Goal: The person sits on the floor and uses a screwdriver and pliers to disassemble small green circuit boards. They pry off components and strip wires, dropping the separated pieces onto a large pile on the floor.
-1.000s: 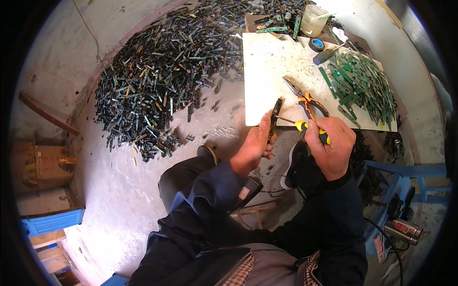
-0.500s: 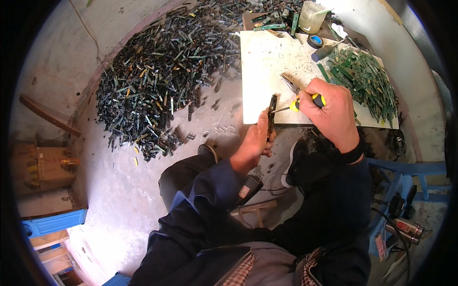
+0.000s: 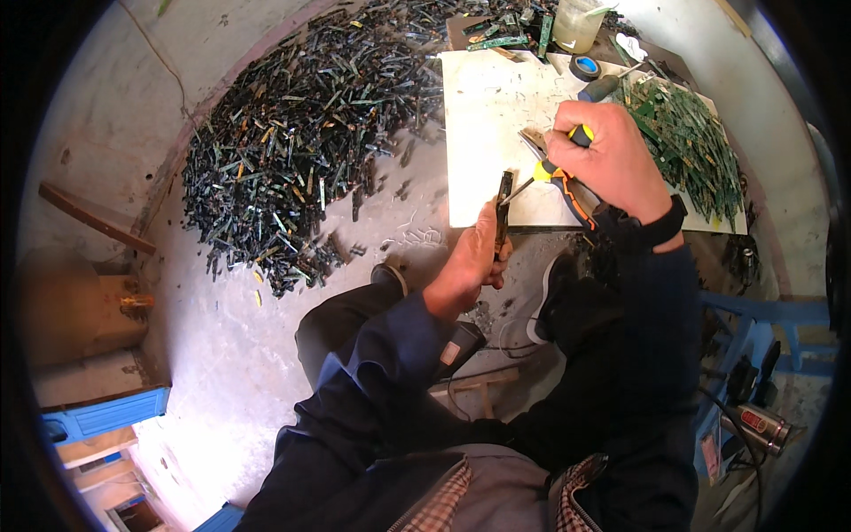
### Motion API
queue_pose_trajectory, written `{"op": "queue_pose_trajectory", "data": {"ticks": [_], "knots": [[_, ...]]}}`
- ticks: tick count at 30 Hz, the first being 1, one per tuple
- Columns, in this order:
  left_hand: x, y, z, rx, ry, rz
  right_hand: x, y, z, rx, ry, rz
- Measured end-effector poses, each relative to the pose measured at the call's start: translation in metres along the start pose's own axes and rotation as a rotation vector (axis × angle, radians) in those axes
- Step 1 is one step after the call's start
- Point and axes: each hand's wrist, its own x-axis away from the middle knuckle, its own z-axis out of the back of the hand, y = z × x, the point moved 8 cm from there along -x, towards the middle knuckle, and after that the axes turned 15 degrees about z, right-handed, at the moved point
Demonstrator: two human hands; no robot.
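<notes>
Orange-handled pliers [image 3: 557,174] in fisted right hand [image 3: 607,160], left hand [image 3: 468,264] seemingly pinching dark strip [image 3: 503,211]

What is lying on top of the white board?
On the white board: a pile of green circuit boards, a tape roll, and loose tools. The right hand with pliers covers part of it.

A translucent plastic container [image 3: 577,24] with a pale yellowish tint stands at the far edge of the white work board [image 3: 483,133], beside a roll of blue tape. A small pale rectangular label [image 3: 450,352] sits on a dark device below the left forearm. A red label band [image 3: 750,418] wraps a cylindrical metal tool at lower right. No signs or screens are visible.
</notes>
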Motion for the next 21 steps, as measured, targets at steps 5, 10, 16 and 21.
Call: {"op": "queue_pose_trajectory", "data": {"ticks": [5, 10, 16, 21], "knots": [[0.006, 0.006, -0.002, -0.009, 0.009, -0.005, -0.005, 0.022, -0.004, -0.078, -0.045, -0.054], [0.010, 0.010, -0.004, 0.026, 0.039, 0.028, 0.005, 0.014, 0.001, -0.110, -0.034, -0.040], [0.003, 0.006, 0.001, -0.012, -0.052, -0.048, 0.031, -0.024, -0.002, -0.040, -0.172, -0.102], [0.004, 0.005, 0.001, 0.065, -0.046, 0.000, 0.052, -0.052, -0.005, 0.052, -0.032, 0.039]]}}
